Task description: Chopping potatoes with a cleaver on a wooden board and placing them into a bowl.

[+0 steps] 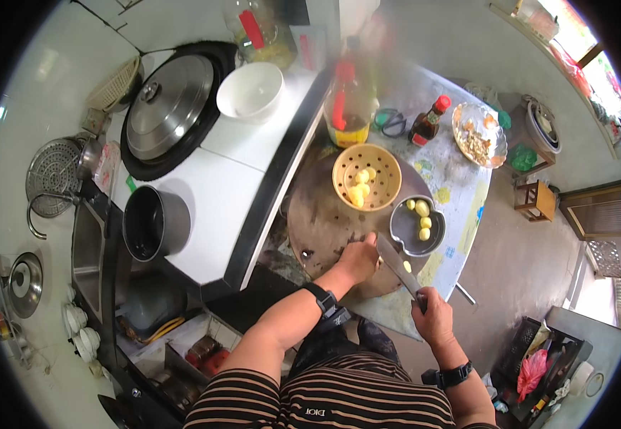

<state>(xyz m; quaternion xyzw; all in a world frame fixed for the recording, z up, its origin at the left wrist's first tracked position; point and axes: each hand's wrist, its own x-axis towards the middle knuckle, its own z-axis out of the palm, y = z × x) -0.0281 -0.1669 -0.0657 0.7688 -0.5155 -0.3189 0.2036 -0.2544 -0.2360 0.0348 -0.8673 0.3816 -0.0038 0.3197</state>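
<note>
My right hand [432, 316] is closed on the dark handle of a kitchen knife [397, 264], its broad metal blade pointing up and left over a round wooden board [310, 214]. Beside the blade my left hand [360, 259] rests on the board with its fingers bent; whether they hold a piece is hidden. A small pale slice [407, 266] lies just right of the blade. Farther up stands a tan perforated basket [342, 195] holding several pale yellow peeled pieces. To its right, a dark grey dish [402, 236] contains several yellowish round pieces, probably small potatoes.
Behind the board are a large plastic bottle [345, 115], green-handled scissors [391, 124], a red-capped sauce bottle [429, 122] and a glass plate of scraps [495, 157]. Left, the tiled counter [230, 166] bears a dark pot [174, 222], a white bowl [250, 91] and a lidded wok [174, 107].
</note>
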